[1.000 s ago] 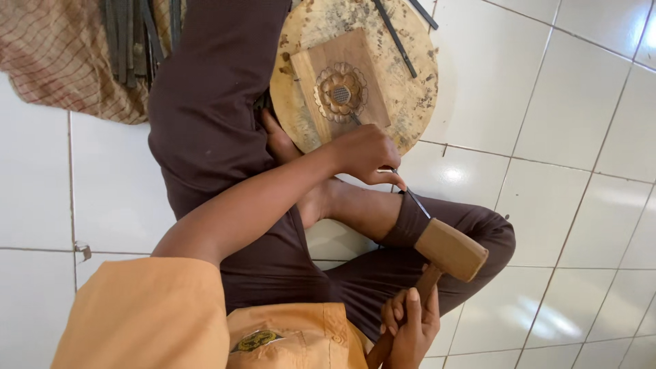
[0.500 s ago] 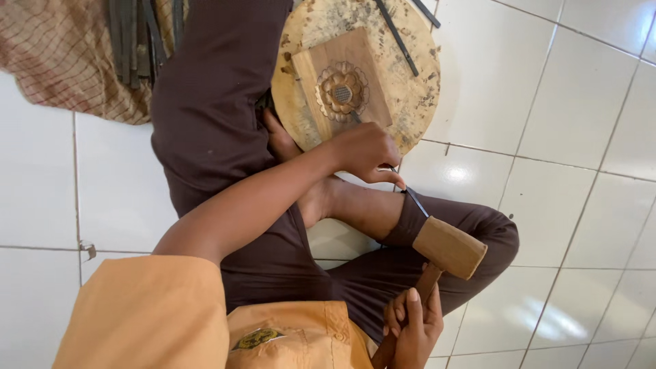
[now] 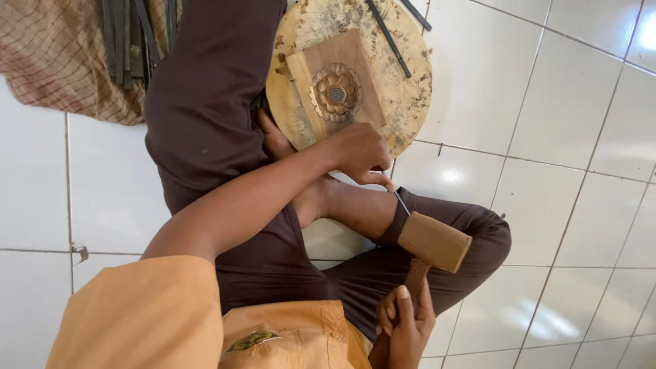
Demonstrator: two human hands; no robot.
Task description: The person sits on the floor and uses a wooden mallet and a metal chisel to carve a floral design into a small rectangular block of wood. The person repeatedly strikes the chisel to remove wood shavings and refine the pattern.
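Note:
I sit cross-legged on a tiled floor. My left hand (image 3: pixel 359 154) grips a thin metal chisel (image 3: pixel 403 203), whose tip rests on a wooden panel (image 3: pixel 365 102) carved with a round flower (image 3: pixel 335 92). The panel lies on a round wooden block (image 3: pixel 410 102) in front of my legs. My right hand (image 3: pixel 403 328) holds the handle of a wooden mallet (image 3: pixel 434 240). The mallet's head hovers just beside the chisel's rear end, above my knee.
Two loose dark chisels (image 3: pixel 388 37) lie on the far side of the block. At the top left, several dark metal tools (image 3: pixel 126 41) rest on a checked brown cloth (image 3: pixel 55 68). White floor tiles (image 3: pixel 547 137) surround me.
Hardly anything: both hands keep their grips, and the mallet head stays close to the chisel's end. The view has shifted slightly.

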